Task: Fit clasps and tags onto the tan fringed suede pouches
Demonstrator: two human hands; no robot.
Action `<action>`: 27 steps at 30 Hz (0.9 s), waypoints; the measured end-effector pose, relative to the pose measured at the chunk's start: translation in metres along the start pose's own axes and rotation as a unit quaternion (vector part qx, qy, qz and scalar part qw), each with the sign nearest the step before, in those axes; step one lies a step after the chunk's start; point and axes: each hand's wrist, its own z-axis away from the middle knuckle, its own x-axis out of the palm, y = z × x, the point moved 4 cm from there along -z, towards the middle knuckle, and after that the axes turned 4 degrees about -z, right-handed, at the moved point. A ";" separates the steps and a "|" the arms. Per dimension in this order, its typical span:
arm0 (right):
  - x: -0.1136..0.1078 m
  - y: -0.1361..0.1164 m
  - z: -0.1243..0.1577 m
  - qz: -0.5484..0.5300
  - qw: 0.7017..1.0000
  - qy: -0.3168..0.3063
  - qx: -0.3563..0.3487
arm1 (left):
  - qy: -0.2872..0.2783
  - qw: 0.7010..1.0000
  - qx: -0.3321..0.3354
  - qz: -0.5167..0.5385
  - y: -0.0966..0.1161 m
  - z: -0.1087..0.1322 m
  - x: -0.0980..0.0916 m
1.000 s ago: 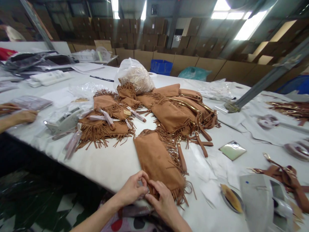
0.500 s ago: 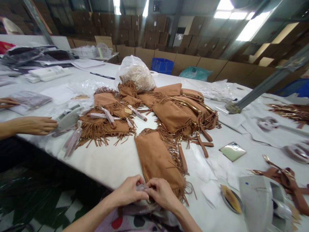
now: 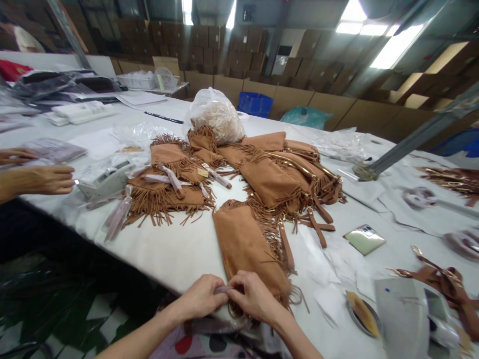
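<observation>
Close to my body at the table's front edge, my left hand (image 3: 204, 296) and my right hand (image 3: 251, 295) meet, fingertips pinched on a strap wrapped in thin, clear-greyish film (image 3: 221, 289). Some gold-coloured metal shows beneath my right fingers; most of the strap is hidden by my hands. Just beyond them lies a brown fringed suede-like bag (image 3: 249, 244), its fringe and wrist strap toward the right. More brown fringed bags (image 3: 269, 177) with gold trim are piled behind it. On the left, several bags (image 3: 168, 192) carry film-wrapped straps and a tag.
A co-worker's hand (image 3: 56, 179) is at the left, beside a tape dispenser (image 3: 107, 183). At right are a phone (image 3: 364, 239), another tape dispenser (image 3: 402, 311), a dish (image 3: 362, 313) and brown straps (image 3: 447, 274). A metal post (image 3: 407, 142) slants over the table (image 3: 179, 249).
My fingertips have drawn closer together on the wrapped strap. The co-worker's hand has pulled back leftward from the tape dispenser, its fingers now curled. The view has shifted slightly.
</observation>
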 end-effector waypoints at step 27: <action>0.041 0.006 0.050 0.277 0.924 0.213 -0.153 | -0.168 0.910 -0.175 0.336 -0.018 0.004 0.026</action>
